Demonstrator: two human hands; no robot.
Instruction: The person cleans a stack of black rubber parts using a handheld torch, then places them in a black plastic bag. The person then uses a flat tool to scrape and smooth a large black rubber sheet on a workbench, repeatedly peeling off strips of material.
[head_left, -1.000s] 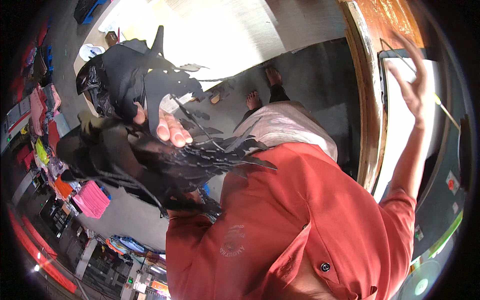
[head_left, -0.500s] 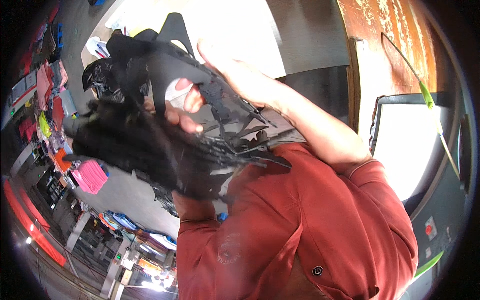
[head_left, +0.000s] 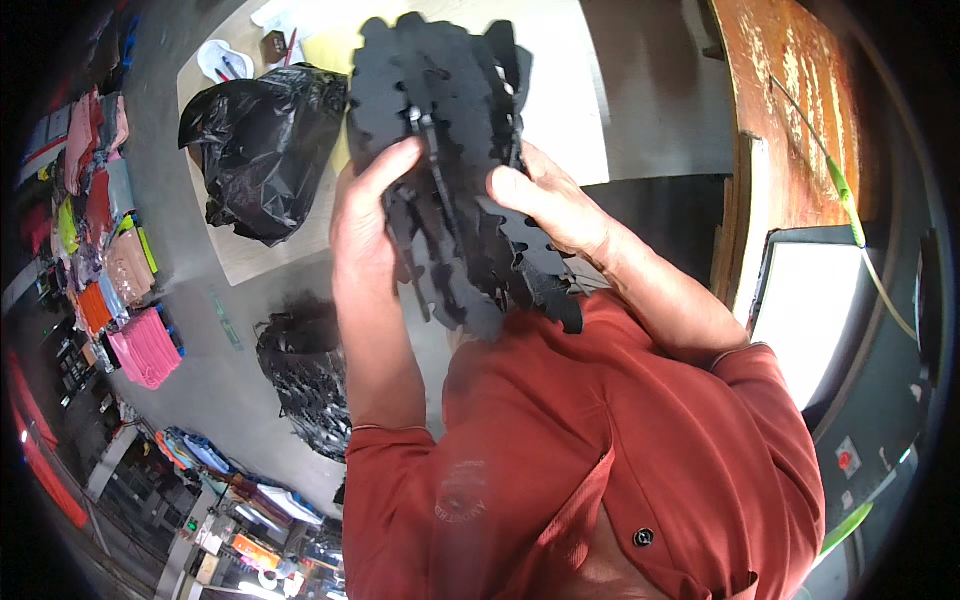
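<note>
A thick bundle of flat black cut pieces with notched, wavy edges [head_left: 440,90] is gripped between both my hands in front of my chest. My left hand [head_left: 365,215] presses its left side, with the thumb lying on the front face. On the opposite side my right hand [head_left: 560,210] clasps the bundle, its thumb also on top. Most of the fingers are hidden behind the pieces. Some lower pieces fan out and hang unevenly near my red shirt. What the pieces are made of, I cannot tell.
A crumpled black plastic bag [head_left: 270,140] lies on the pale board [head_left: 240,255], below a white dish with pens [head_left: 225,62]. Left of my left forearm sits a heap of black pieces [head_left: 305,370]. Folded pink cloth [head_left: 147,347] is farther left; a wooden panel [head_left: 800,130] stands right.
The black pieces, spread and tilted to the left before, are now upright and gathered between my hands. My left hand has come round to their left side. The bag and heap show more fully.
</note>
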